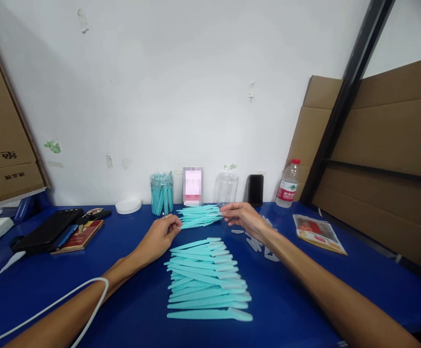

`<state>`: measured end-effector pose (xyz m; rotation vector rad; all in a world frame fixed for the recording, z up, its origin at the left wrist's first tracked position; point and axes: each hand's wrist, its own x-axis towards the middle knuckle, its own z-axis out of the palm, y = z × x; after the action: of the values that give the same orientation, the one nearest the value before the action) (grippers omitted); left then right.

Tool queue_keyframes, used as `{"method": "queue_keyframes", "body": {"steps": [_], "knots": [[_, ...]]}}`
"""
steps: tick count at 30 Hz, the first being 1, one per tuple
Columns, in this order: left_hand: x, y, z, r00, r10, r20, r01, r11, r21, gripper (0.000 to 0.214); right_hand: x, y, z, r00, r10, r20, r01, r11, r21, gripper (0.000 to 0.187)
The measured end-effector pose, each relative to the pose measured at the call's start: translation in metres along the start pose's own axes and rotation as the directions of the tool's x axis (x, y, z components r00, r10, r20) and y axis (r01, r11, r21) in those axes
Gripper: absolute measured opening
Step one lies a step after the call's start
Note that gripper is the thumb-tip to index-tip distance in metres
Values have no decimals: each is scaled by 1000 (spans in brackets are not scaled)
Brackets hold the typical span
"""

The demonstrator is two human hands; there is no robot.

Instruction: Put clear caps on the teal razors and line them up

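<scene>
Both my hands hold a bundle of turquoise plastic sticks lying far out on the blue table. My left hand pinches the bundle's left end with curled fingers. My right hand grips its right end. Closer to me, several more turquoise sticks lie fanned out in a row, each with a paler cap at its right end. A few pale loose caps lie beside my right forearm.
At the back stand a clear jar of turquoise sticks, an empty clear jar, a white lid, a small card, a black phone and a water bottle. Dark devices and a booklet lie left; cardboard leans right. A white cable crosses my left arm.
</scene>
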<state>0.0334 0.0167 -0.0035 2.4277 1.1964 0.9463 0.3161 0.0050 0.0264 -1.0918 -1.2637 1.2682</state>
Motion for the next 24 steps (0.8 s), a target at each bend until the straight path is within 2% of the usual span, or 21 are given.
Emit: {"method": "queue_keyframes", "body": {"steps": [7,17,24], "knots": [[0,1,0,1000,6,0,-6,1000,-3,16,-1,0,1,997,-38,-63,38,999,8,13],[-1,2,1,1000,4,13,-4,1000,-14,17,-2,4,5,1000,-12,25,13,999,-36,16],[-7,18,1,1000,12,20,-11,1000,-22,18,-4,11,15,995,-63,79,67,996,-50,18]]}}
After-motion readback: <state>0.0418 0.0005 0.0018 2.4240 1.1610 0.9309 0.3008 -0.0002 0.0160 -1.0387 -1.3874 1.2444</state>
